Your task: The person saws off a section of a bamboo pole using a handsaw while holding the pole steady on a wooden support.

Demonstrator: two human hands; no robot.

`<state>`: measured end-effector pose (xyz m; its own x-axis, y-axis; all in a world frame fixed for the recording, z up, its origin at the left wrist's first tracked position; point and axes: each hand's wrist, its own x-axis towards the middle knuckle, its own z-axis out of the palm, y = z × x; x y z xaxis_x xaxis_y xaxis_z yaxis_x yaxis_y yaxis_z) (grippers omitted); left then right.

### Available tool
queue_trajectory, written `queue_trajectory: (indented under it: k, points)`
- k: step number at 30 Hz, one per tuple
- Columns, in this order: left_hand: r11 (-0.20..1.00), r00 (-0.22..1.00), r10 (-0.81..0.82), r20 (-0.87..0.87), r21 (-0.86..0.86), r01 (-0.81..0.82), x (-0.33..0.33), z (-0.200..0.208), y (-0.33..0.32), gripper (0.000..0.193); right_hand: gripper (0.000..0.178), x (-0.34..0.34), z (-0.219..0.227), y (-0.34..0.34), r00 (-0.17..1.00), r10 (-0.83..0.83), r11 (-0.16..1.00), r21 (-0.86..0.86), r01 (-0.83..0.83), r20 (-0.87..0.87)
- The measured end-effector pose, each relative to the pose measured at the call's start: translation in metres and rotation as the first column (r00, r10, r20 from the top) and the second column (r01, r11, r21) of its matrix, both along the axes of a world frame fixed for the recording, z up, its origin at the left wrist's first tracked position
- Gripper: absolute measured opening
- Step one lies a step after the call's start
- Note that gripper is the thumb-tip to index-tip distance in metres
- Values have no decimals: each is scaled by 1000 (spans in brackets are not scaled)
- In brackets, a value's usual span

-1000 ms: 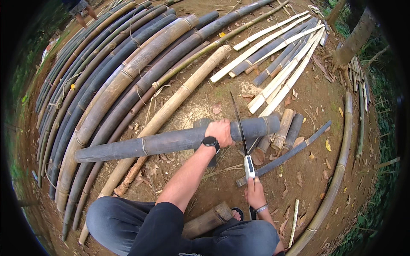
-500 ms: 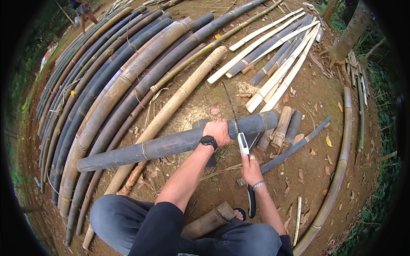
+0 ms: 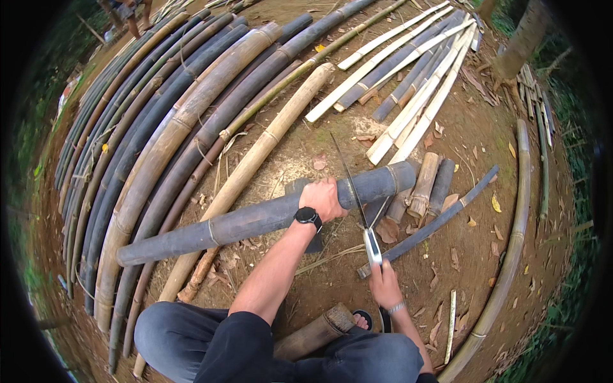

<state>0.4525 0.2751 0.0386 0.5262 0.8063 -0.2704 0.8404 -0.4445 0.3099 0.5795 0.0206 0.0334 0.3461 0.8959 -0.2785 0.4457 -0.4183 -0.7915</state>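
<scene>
A thick dark bamboo pole (image 3: 262, 214) lies slantwise in front of me, raised across a short dark bamboo piece (image 3: 315, 243). My left hand (image 3: 323, 199) is closed over its top, near the right end. Just right of those fingers, the thin blade of a hand saw (image 3: 372, 246) crosses the pole. The saw's handle is white and black, and my right hand (image 3: 385, 285) is wrapped round it, below the pole. How deep the blade sits in the bamboo I cannot tell.
Many long bamboo poles (image 3: 185, 121) lie side by side at left. Split bamboo strips (image 3: 415, 70) fan out at the back right. Short bamboo offcuts (image 3: 424, 184) and a curved dark strip (image 3: 440, 220) lie at right. A person's legs (image 3: 133, 24) show far left.
My right hand has drawn the saw back toward me, so more of the blade is on my side of the pole. My left hand keeps its hold in the same place.
</scene>
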Motion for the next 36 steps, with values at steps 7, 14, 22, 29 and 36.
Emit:
queue_trajectory:
  k: [7, 14, 22, 29, 36]
  points:
    - [999, 999, -11, 46, 52, 9, 6, -7, -2, 70, 38, 4, -5, 4, 991, -74, 990, -126, 60, -108]
    - [997, 999, 2, 32, 74, -5, 5, -17, -1, 72, 31, 11, -2, 28, 994, -32, 983, -182, 12, -108]
    - [981, 991, -22, 130, 193, -4, 9, -31, -14, 69, 33, 11, -9, 56, 978, -88, 969, -245, 39, -190]
    - [993, 995, -11, 102, 115, 0, 4, -18, -7, 66, 35, 2, 31, 37, 975, -99, 971, -235, 51, -200]
    - [999, 997, -8, 71, 34, 6, 3, -5, 2, 71, 38, -5, 21, -7, 972, -134, 964, -252, 83, -192]
